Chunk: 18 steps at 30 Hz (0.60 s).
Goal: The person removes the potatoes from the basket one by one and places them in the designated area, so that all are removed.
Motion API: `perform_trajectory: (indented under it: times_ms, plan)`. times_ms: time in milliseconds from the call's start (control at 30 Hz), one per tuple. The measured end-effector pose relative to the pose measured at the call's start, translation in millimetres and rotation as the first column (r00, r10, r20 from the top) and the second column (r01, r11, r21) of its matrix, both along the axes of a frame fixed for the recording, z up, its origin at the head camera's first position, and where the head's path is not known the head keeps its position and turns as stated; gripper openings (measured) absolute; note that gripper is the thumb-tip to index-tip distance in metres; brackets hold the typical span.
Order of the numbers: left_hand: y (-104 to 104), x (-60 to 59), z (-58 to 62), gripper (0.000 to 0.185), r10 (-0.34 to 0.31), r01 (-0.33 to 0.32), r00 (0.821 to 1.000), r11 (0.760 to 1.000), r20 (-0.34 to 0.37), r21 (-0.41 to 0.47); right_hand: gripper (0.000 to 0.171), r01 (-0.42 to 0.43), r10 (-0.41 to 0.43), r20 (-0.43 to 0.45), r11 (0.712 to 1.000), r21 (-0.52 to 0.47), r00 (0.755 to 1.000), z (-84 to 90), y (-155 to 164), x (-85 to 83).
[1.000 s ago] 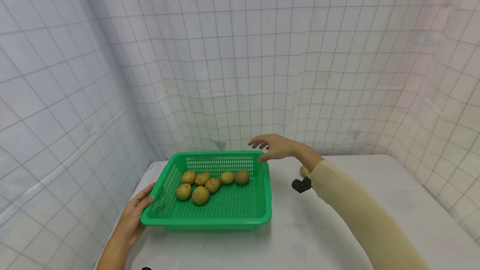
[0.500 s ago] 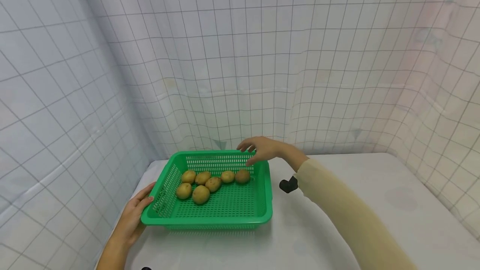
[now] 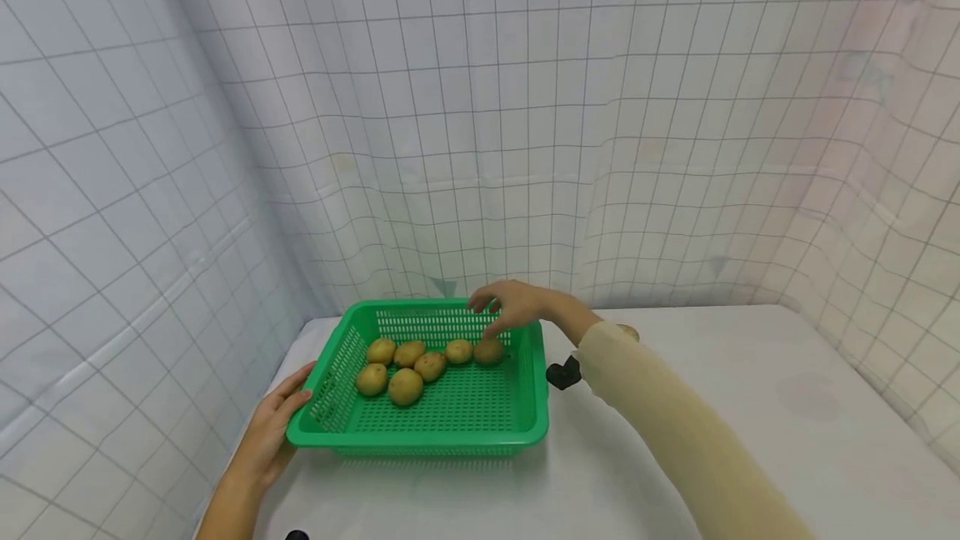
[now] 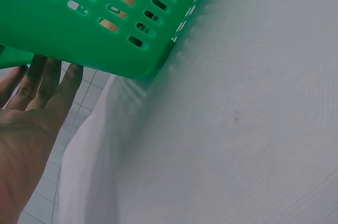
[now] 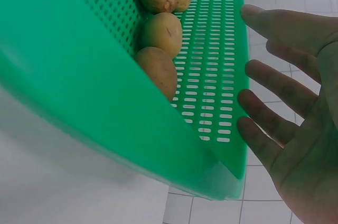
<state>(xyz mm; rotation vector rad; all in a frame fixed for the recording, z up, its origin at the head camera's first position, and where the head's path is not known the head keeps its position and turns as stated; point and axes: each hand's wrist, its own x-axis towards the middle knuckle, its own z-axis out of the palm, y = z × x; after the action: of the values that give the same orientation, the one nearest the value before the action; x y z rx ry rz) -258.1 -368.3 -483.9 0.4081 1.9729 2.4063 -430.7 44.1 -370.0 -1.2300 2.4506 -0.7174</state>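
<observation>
1. The green basket [image 3: 420, 432] sat on the white tabletop [image 3: 675, 373], toward its left side, with its long axis running left to right across your view.
2. Six potatoes lay inside, gathered toward the far wall; the rightmost potato [image 3: 488, 351] rested near the far right corner, next to another potato [image 3: 459, 351], with the other four to their left.
3. Your right hand [image 3: 513, 307] hovered over that far right corner with its fingers [image 5: 274, 86] spread and loosely extended, holding nothing. The wrist view showed the palm open beside the slotted wall, apart from it.
4. The rightmost potato lay just below and slightly nearer you than those fingertips, so it was the right hand, not the left, that stood closest to it.
5. Your left hand [image 3: 273, 432] rested against the basket's near left corner, fingers straight and together along the outside wall under the rim, as the left wrist view showed [image 4: 31, 108]. It pressed the basket rather than curling round it.
6. One more potato [image 3: 628, 331] lay outside on the tabletop, to the right of the basket, partly hidden behind your right sleeve [image 3: 675, 432].
7. A small black object [image 3: 564, 374] sat at your right wrist, just right of the basket; I judge it to be the wrist camera mount.
8. Grid-patterned white sheeting [image 3: 480, 107] enclosed the tabletop on three sides.
</observation>
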Motion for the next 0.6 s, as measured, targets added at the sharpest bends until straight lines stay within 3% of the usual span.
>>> perform_trajectory:
  times_ms: [300,600]
  plan:
    - [1.5,-1.0,0.0,0.059,0.004,-0.004,1.0,1.0,0.015,0.008,0.057,0.009,-0.01,0.034,1.0,0.012,0.999,-15.9,-10.7,-2.5]
    - [0.8,-3.1,-0.7,0.058,0.005,-0.005,1.0,1.0,0.016,-0.002,0.057,0.049,-0.052,0.074,0.998,0.047,0.996,-18.4,-19.4,-4.0]
